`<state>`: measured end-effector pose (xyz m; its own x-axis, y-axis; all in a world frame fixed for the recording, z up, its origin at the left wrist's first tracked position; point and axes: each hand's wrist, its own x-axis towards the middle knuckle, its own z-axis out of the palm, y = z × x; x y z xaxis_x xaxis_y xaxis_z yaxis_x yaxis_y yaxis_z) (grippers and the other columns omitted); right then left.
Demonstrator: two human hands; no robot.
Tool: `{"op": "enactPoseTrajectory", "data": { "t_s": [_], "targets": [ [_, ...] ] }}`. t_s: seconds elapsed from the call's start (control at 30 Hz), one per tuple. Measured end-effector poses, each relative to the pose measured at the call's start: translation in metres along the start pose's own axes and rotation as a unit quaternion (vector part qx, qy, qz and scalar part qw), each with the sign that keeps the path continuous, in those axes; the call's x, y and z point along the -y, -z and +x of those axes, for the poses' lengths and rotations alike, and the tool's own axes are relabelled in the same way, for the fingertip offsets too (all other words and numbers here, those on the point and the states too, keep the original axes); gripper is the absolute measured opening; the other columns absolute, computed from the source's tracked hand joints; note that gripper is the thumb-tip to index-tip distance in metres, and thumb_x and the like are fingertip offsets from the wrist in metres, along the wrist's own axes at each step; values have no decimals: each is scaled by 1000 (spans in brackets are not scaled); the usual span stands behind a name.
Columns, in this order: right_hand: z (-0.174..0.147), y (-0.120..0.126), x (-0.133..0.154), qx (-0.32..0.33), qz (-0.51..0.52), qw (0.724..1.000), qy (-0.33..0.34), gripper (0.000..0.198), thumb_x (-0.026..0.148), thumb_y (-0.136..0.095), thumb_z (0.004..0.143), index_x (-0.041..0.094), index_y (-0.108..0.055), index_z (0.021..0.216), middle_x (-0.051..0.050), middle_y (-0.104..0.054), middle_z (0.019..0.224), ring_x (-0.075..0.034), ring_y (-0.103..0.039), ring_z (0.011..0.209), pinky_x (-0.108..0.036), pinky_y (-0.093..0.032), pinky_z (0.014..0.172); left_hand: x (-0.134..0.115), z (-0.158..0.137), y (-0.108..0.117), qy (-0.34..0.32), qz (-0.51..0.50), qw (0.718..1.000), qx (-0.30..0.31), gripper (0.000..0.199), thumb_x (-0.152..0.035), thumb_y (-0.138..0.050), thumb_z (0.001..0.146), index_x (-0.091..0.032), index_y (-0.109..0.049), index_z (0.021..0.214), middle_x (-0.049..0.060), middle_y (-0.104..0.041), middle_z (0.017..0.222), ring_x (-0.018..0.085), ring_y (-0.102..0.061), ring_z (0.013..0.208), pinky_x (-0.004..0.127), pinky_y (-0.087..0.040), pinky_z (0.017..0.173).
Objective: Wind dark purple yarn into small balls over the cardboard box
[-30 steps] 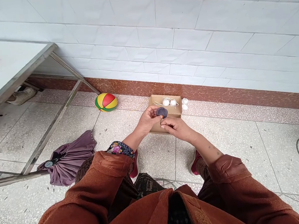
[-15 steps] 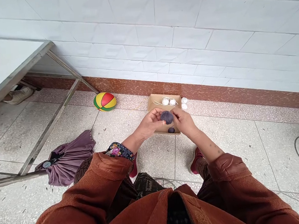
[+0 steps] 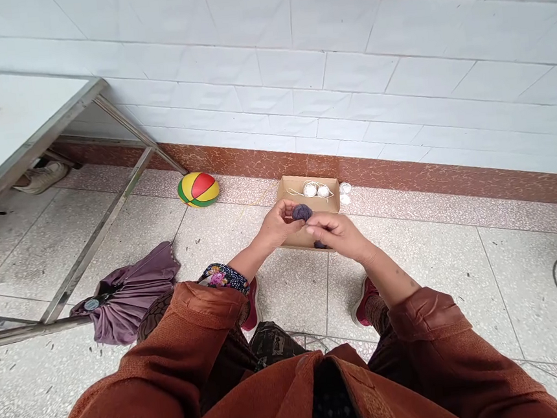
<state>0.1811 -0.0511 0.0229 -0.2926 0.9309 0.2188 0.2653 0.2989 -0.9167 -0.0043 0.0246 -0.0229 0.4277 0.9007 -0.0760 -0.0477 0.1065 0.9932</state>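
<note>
Left grip (image 3: 275, 227) holds purple yarn (image 3: 301, 212); box (image 3: 300, 238) below

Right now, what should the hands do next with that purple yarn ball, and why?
Perhaps wind a turn of yarn on: the left hand holds the purple yarn ball above the cardboard box, and the right hand is curled close beside it, as if guiding yarn. I can't make out the strand itself, so that's my best guess.

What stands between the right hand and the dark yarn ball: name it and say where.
Nothing visible does. The left hand holds the dark yarn ball, and the right hand is close at its lower right; contact is unclear. The open cardboard box lies beneath, not between them.
</note>
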Motion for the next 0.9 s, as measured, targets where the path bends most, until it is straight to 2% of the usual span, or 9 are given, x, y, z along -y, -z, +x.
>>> {"op": "enactPoseTrajectory", "data": {
  "t_s": [0.13, 0.2, 0.27, 0.37, 0.5, 0.63, 0.7, 0.77, 0.9],
  "targets": [
    [2, 17, -7, -141, 45, 987, -57, 30, 51, -61, 101, 23, -63, 88, 4, -52, 69, -13, -45, 60, -28, -40, 61, -2, -8, -4, 16, 9, 993, 117, 45, -24, -87, 68, -18, -62, 106, 2, -70, 100, 14, -65, 87, 30, -49, 83],
    [3, 20, -15, -188, 26, 978, -88, 33, 53, -61, 100, 24, -61, 86, 5, -48, 66, -13, -43, 58, -28, -39, 60, -4, -11, -7, 19, -20, 986, 167, 47, -26, -89, 69, -19, -63, 108, 3, -70, 100, 14, -65, 88, 30, -49, 82],
    [4, 20, -24, -211, -8, 971, -112, 33, 52, -60, 99, 24, -60, 83, 4, -48, 65, -14, -44, 60, -28, -39, 61, -8, -14, -10, 14, -66, 980, 190, 49, -29, -91, 69, -20, -64, 110, 4, -70, 101, 15, -65, 90, 30, -50, 82],
    [4, 13, -34, -193, -60, 972, -123, 30, 46, -58, 99, 23, -59, 79, 2, -53, 67, -16, -48, 63, -29, -40, 64, -14, -13, -13, -6, -135, 975, 175, 51, -33, -94, 69, -22, -66, 109, 4, -71, 102, 16, -66, 93, 32, -51, 86],
    [3, -4, -37, -124, -107, 980, -109, 20, 36, -56, 98, 23, -60, 83, 0, -60, 72, -18, -55, 68, -29, -43, 66, -18, -6, -9, -14, -191, 976, 106, 50, -36, -94, 69, -23, -66, 108, 3, -71, 103, 16, -66, 95, 33, -51, 92],
    [0, -16, -25, -14, -106, 994, -22, 18, 32, -55, 100, 23, -62, 85, -2, -66, 81, -17, -60, 75, -30, -47, 75, -12, 3, -2, -24, -141, 990, 23, 46, -30, -90, 69, -21, -63, 104, 2, -71, 101, 16, -65, 96, 33, -49, 94],
    [0, -14, -14, 25, -81, 996, 15, 21, 34, -55, 101, 23, -63, 84, -1, -65, 80, -16, -59, 73, -30, -47, 75, -8, 4, 0, -25, -86, 996, 11, 45, -28, -89, 68, -20, -61, 103, 1, -71, 98, 15, -65, 93, 33, -48, 93],
    [0, -7, -5, 18, -57, 998, 21, 22, 36, -56, 102, 23, -64, 86, 0, -66, 79, -16, -59, 73, -30, -48, 74, -5, 2, 0, -18, -33, 999, 30, 47, -27, -89, 68, -20, -60, 104, 0, -70, 96, 14, -64, 88, 32, -48, 88],
    [1, 12, 0, -93, -58, 994, -13, 25, 42, -57, 102, 24, -67, 89, -2, -68, 84, -18, -60, 76, -32, -49, 75, -3, -7, -4, -11, 25, 992, 119, 47, -27, -89, 68, -20, -61, 105, 1, -68, 97, 13, -63, 85, 31, -48, 83]
  ]
}}
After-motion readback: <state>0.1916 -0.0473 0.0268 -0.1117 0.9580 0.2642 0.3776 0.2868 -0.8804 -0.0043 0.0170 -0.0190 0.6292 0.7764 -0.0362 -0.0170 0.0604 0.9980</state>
